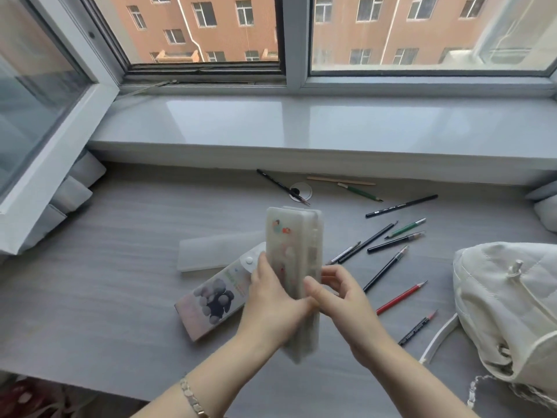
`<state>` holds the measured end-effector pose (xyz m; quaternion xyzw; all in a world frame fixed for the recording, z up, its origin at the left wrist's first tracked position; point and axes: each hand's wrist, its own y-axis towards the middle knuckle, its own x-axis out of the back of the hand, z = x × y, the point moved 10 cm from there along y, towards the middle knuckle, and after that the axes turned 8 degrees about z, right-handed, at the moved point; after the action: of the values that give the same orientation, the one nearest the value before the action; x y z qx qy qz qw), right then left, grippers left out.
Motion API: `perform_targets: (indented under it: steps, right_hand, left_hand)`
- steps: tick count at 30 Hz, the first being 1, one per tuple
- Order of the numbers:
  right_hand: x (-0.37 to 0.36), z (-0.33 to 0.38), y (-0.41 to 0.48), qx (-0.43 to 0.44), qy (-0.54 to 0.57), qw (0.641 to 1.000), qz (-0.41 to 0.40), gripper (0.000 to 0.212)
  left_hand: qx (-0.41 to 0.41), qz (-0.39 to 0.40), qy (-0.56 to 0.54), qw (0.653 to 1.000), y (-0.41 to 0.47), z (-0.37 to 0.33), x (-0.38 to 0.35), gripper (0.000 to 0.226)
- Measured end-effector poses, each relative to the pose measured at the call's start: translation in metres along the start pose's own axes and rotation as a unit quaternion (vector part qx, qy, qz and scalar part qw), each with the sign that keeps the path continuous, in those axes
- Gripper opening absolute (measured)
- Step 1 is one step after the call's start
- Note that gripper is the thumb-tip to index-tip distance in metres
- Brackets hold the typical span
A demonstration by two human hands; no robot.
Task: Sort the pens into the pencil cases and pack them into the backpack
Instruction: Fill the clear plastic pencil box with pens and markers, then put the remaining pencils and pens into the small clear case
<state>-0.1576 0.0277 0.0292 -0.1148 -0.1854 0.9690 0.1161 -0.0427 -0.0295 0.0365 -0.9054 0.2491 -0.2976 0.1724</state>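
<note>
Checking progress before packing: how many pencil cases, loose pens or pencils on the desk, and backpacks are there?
Pencil cases: 3
Loose pens and pencils: 11, counting the tan stick
Backpack: 1
Total: 15

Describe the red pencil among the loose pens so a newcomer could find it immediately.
Start at the cream fabric backpack on the right of the grey wooden desk. Just left of it lies a scatter of pens; the red pencil lies low in that scatter, pointing up-right. It is the only all-red one among black and green neighbours.
</note>
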Motion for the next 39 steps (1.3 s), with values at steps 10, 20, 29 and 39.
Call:
perform_targets:
  steps: [10,20,29,39]
  right_hand:
    - [-0.006,0.001,0.032,-0.067,-0.098,0.992,0.036,0.018]
    - [-0.002,-0.025,0.04,-0.118,-0.12,0.985,0.025,0.016]
    - [0.006,-0.02,0.038,-0.114,-0.143,0.983,0.016,0.015]
    - [0.035,-0.011,0.023,-0.072,-0.146,0.986,-0.038,0.014]
  left_hand:
    - [0.215,-0.258,0.212,0.918,0.028,0.074,0.189,0.103]
    - [0.331,-0.17,0.217,0.903,0.038,0.161,0.186,0.097]
    - [0.003,0.034,0.568,0.822,0.121,0.066,0.102,0.081]
    - [-0.043,-0.141,0.309,0.94,0.098,-0.021,0.109,0.061]
